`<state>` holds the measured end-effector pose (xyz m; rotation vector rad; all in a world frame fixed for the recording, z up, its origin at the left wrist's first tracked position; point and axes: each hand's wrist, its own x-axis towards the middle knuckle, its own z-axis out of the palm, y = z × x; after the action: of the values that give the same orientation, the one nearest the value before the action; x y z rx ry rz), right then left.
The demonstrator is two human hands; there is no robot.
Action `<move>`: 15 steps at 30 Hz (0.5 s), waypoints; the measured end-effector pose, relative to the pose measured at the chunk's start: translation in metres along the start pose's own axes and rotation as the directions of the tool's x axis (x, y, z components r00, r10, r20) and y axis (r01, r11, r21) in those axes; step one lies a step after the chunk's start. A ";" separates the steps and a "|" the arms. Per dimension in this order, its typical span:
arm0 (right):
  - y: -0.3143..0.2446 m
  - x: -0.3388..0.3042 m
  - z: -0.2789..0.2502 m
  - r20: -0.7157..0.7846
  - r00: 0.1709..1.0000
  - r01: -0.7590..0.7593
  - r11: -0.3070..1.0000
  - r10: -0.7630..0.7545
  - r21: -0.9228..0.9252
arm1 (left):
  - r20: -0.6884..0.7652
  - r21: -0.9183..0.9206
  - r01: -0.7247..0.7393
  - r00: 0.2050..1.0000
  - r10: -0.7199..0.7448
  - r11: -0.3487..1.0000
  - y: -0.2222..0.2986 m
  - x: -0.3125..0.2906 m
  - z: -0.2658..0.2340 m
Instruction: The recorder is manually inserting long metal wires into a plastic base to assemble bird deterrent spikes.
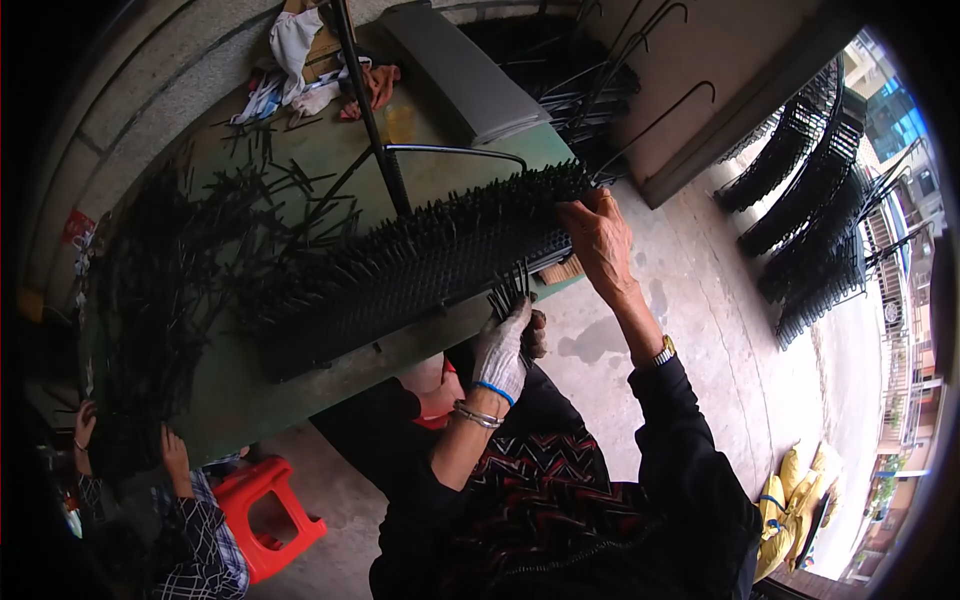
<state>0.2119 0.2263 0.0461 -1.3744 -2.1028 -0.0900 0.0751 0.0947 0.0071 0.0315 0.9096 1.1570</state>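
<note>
A long black perforated panel (400, 290) slants across the green table, with dense rows of short black sticks (430, 220) standing up along its far side. My left hand (500, 355) wears a white knitted glove and is closed around a small bundle of black sticks (512, 288), just below the panel's near edge. Bare and with its fingertips pinched together, my right hand (603, 245) is at the right end of the panel. Whatever is between those fingertips is too small and dark to make out.
Loose black sticks (165, 290) lie heaped on the table (240, 405)'s left. A grey board (460, 75) and rags (375, 90) lie at the back. Another person's hands (177, 460) are at the lower left, near a red stool (265, 510). Black racks (810, 200) stand right.
</note>
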 end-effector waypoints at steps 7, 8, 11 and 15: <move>-0.022 -0.017 -0.034 0.574 0.802 -0.494 0.722 0.164 0.484 | -0.025 0.053 -0.070 0.997 0.071 0.996 0.000 -0.011 0.004; -0.025 -0.020 -0.039 0.660 0.749 -0.540 0.639 0.068 0.547 | -0.016 0.089 -0.079 0.997 0.080 0.993 -0.001 -0.013 0.005; -0.018 -0.030 -0.036 0.689 0.725 -0.563 0.554 -0.026 0.613 | 0.023 0.211 -0.068 0.998 0.064 0.975 -0.003 -0.015 0.006; -0.015 -0.035 -0.044 0.711 0.703 -0.605 0.512 -0.015 0.610 | -0.004 0.244 -0.023 1.000 0.025 0.970 -0.004 -0.018 0.009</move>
<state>0.2281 0.1749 0.0670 -1.1955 -1.8272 1.5749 0.0822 0.0826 0.0221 0.2386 1.0563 1.0623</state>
